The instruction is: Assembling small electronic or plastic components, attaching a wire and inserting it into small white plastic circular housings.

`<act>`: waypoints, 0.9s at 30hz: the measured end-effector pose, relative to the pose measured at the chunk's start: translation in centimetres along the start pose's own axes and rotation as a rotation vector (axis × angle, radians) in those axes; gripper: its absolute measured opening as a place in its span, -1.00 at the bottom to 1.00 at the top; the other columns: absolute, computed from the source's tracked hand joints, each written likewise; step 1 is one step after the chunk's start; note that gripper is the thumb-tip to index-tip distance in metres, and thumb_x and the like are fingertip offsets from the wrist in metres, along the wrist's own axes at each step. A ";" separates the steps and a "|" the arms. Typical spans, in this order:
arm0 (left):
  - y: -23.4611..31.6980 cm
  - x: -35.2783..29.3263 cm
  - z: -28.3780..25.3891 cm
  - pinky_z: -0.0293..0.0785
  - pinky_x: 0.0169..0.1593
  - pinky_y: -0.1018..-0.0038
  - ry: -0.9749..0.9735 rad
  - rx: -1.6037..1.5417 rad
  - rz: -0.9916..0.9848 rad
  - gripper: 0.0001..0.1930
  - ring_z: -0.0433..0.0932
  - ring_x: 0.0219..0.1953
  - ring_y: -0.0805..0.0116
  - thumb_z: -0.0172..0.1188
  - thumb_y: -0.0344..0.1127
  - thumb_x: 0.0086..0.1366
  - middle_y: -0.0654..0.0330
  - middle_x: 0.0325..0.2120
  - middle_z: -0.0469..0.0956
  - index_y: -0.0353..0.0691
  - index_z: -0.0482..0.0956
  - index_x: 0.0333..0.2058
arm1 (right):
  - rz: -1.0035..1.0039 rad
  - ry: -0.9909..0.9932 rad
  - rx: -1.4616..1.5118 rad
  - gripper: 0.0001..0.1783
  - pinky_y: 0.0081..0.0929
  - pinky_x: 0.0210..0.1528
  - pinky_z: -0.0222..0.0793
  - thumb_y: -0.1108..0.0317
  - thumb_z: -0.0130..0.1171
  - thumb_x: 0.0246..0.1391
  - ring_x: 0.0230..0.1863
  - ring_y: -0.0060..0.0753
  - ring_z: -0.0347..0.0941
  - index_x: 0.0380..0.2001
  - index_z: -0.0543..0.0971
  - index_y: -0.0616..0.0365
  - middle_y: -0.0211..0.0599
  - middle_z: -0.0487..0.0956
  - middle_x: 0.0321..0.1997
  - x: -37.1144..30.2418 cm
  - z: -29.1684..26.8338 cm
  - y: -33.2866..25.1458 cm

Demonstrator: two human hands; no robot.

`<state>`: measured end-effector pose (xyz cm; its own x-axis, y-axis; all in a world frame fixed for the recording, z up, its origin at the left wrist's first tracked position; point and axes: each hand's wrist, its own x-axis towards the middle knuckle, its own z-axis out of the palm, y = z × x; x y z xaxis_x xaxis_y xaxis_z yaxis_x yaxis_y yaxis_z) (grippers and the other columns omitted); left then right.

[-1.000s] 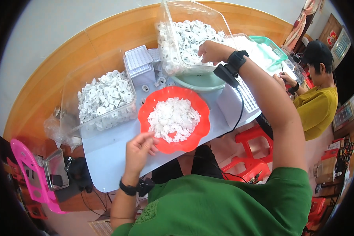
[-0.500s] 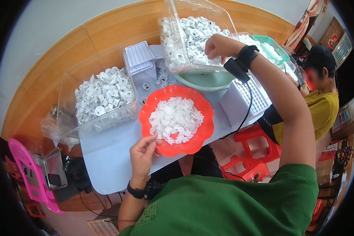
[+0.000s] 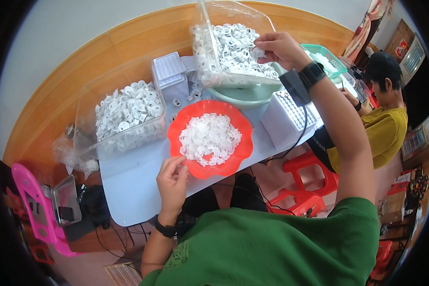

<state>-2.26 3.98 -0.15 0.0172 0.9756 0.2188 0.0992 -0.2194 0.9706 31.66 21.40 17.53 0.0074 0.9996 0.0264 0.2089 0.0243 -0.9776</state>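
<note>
An orange-red scalloped bowl full of small white plastic pieces stands on the pale table. My left hand rests at the bowl's near-left rim, fingertips pinched on a small white piece. My right hand, with a black wrist device, reaches over a clear plastic bin heaped with white ring-shaped parts and pinches one of them. That bin sits tilted on a pale green basin.
A second clear bin of white parts stands at the left, two white perforated blocks near the basin. A person in a yellow shirt works at the right beside red stools. A pink chair stands lower left.
My right hand has stayed in the tilted bin and now pinches one white part. My left hand has closed its fingertips at the orange bowl's rim.
</note>
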 end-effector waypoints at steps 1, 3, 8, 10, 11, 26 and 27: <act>0.1 -0.1 -0.1 0.42 -0.38 0.64 0.010 0.002 -0.003 -0.80 0.49 -0.42 0.53 0.06 -0.51 0.26 0.21 -0.35 0.56 -0.36 0.55 -0.16 | -0.001 -0.011 0.000 -0.74 -0.45 -0.22 0.58 0.48 0.13 0.11 -0.25 -0.36 0.55 -0.14 0.47 0.40 -0.16 0.55 -0.24 -1.1 0.7 -0.4; 0.6 -0.3 -0.2 0.43 -0.35 0.63 0.023 0.032 0.083 -0.80 0.49 -0.38 0.53 0.07 -0.49 0.26 0.18 -0.27 0.56 -0.37 0.55 -0.16 | -0.063 -0.096 0.147 -0.79 -0.50 -0.17 0.55 0.49 0.09 0.13 -0.22 -0.39 0.55 -0.18 0.48 0.40 -0.16 0.55 -0.21 -4.6 2.6 -0.9; 3.1 -0.3 -0.2 0.47 -0.22 0.54 -0.220 -0.539 -0.281 -0.75 0.51 -0.28 0.47 0.02 -0.40 0.33 0.08 -0.14 0.53 -0.39 0.49 -0.07 | -0.341 -0.243 0.027 -0.78 -0.53 -0.04 0.41 0.54 0.08 0.10 -0.16 -0.47 0.50 -0.15 0.48 0.36 -0.24 0.56 -0.19 -13.3 9.1 -0.6; 4.5 -0.4 1.2 0.49 -0.19 0.51 -0.332 -0.843 -0.327 -0.70 0.52 -0.25 0.43 -0.01 -0.36 0.37 0.08 -0.16 0.54 -0.40 0.42 0.00 | -0.624 -0.213 -0.044 -0.74 -0.56 -0.13 0.41 0.64 0.21 -0.07 -0.12 -0.57 0.45 -0.24 0.51 0.25 -0.34 0.53 -0.17 -15.5 11.9 2.0; 4.6 -0.8 1.7 0.49 -0.19 0.51 -0.310 -0.840 -0.338 -0.70 0.52 -0.25 0.43 -0.01 -0.36 0.37 0.08 -0.16 0.54 -0.40 0.42 0.00 | -0.671 -0.155 -0.134 -0.70 -0.51 -0.14 0.40 0.65 0.24 -0.15 -0.09 -0.44 0.46 -0.26 0.50 0.23 -0.27 0.51 -0.13 -17.3 13.4 2.4; 2.4 -2.9 2.0 0.54 -0.22 0.52 -0.353 -0.795 -0.271 -0.72 0.57 -0.27 0.40 0.04 -0.41 0.34 0.10 -0.22 0.56 -0.40 0.44 -0.02 | -0.743 0.085 -0.210 -0.68 -0.45 -0.22 0.38 0.57 0.24 -0.12 -0.29 -0.22 0.47 -0.21 0.50 0.27 -0.09 0.47 -0.21 -21.4 16.5 9.0; 2.6 -3.0 2.2 0.54 -0.22 0.52 -0.362 -0.796 -0.274 -0.72 0.57 -0.27 0.40 0.04 -0.41 0.34 0.10 -0.22 0.56 -0.40 0.44 -0.02 | -0.672 0.084 -0.145 -0.76 -0.49 -0.31 0.35 0.58 0.21 -0.10 -0.37 -0.29 0.44 -0.27 0.51 0.28 -0.17 0.48 -0.35 -21.5 16.4 9.1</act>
<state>0.14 0.53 1.48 0.4180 0.9067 0.0557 -0.5671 0.2125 0.7957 17.36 0.32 4.63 -0.0950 0.7637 0.6386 0.3233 0.6304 -0.7058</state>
